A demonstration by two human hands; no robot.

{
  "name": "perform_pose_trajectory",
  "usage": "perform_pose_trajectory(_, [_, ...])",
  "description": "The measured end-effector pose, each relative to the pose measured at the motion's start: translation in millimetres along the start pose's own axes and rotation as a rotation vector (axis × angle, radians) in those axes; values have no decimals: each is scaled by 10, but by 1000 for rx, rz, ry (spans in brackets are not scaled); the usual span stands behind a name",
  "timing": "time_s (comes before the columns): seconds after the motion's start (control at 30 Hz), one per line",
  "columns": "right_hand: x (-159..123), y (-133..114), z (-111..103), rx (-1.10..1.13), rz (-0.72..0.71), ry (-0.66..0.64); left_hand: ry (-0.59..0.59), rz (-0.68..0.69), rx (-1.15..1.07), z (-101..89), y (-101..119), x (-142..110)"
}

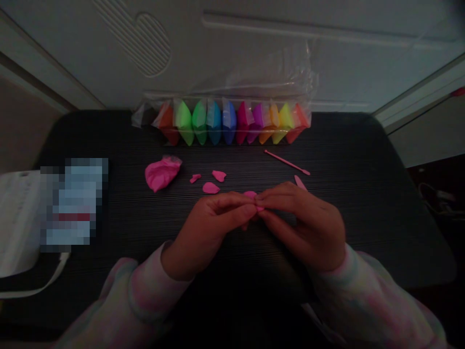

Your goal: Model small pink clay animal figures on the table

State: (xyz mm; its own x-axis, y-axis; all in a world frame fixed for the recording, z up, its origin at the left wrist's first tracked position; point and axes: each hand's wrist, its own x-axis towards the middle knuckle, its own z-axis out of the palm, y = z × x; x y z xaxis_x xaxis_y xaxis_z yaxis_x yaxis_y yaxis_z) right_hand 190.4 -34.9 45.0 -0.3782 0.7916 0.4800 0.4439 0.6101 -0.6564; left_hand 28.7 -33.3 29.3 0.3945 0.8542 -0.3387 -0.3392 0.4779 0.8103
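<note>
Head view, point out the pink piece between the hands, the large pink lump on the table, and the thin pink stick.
Pink piece (249, 194): head view, its exposed upper part.
Large pink lump (160, 174): head view, middle of its body.
Thin pink stick (286, 162): head view, middle of its shaft.

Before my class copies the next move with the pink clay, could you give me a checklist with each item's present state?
1. Small pink clay piece held by left hand and right hand: ok.
2. Its full shape visible: not ok, fingers cover part.
3. Three loose pink pieces lying apart: ok.
4. Slender pink tool uncovered: ok.
5. Pointed pink piece by right hand fully visible: not ok.
6. Clay softness: cannot tell.
</note>
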Motion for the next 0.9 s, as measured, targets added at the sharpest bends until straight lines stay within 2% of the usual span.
perform_pose_trajectory(0.37, [-10, 10, 21, 29, 34, -14, 45, -29, -49, 53, 24, 1])
perform_pose_trajectory(0.67, [-28, 7, 41, 16, 48, 21, 54, 7, -22, 41, -4, 4])
perform_pose_trajectory(0.8, [-38, 7, 47, 13, 60, 29, 58, 35, 55, 31, -22, -1])
perform_pose_trajectory(0.9, [-42, 12, 49, -3, 71, 42, 107, 154, 212, 31, -22, -24])
